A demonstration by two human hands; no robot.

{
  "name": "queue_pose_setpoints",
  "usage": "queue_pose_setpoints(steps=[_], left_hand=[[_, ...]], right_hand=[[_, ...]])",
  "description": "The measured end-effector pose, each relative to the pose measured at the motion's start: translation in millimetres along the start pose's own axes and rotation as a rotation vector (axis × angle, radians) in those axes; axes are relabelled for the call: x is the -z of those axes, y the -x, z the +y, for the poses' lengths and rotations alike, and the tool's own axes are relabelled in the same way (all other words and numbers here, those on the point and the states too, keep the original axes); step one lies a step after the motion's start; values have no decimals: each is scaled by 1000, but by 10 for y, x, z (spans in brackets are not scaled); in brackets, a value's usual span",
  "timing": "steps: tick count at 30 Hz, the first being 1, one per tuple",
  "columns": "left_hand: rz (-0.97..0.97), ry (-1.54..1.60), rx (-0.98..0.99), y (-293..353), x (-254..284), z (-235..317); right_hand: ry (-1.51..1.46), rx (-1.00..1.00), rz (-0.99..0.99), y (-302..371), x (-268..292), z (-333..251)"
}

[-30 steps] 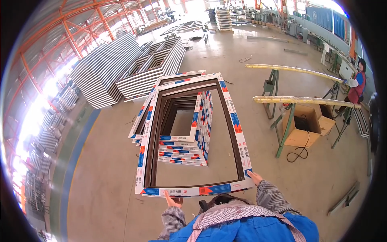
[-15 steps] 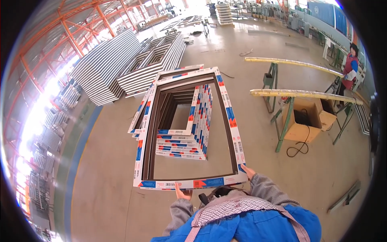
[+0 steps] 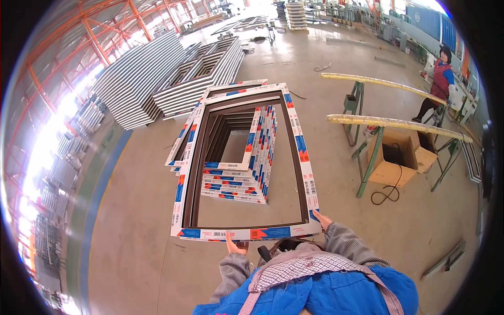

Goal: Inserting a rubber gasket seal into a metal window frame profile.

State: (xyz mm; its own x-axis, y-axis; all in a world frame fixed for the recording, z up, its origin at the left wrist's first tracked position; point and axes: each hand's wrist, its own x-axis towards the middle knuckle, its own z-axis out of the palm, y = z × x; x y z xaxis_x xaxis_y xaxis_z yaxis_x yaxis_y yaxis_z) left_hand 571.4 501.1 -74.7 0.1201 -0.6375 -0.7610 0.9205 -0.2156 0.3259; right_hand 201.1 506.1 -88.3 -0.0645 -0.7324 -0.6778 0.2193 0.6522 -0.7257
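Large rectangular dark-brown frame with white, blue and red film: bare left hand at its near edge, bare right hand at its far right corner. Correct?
Wrong corner: the head view shows the bare right hand at the near right corner of the large rectangular dark-brown frame. The bare left hand is at its near edge, as stated.

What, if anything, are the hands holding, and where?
A rectangular frame: the left hand grips its near edge, slightly left of the middle; the right hand, its right side by the near corner.

Frame point(image 3: 268, 232) before you; frame stack point(image 3: 262, 152) behind it on floor point(image 3: 131, 236); to your right, rails point(image 3: 399, 126) on trestles point(image 3: 368, 168), boxes point(image 3: 391, 175) beside.
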Motion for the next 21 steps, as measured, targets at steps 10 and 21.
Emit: queue_pose_setpoints(steps=[10, 21], left_hand=[[32, -5, 2, -16, 14, -9], [26, 11, 6, -69, 48, -6]], right_hand=[[23, 9, -19, -24, 29, 32], [-42, 14, -21, -202, 75, 180]])
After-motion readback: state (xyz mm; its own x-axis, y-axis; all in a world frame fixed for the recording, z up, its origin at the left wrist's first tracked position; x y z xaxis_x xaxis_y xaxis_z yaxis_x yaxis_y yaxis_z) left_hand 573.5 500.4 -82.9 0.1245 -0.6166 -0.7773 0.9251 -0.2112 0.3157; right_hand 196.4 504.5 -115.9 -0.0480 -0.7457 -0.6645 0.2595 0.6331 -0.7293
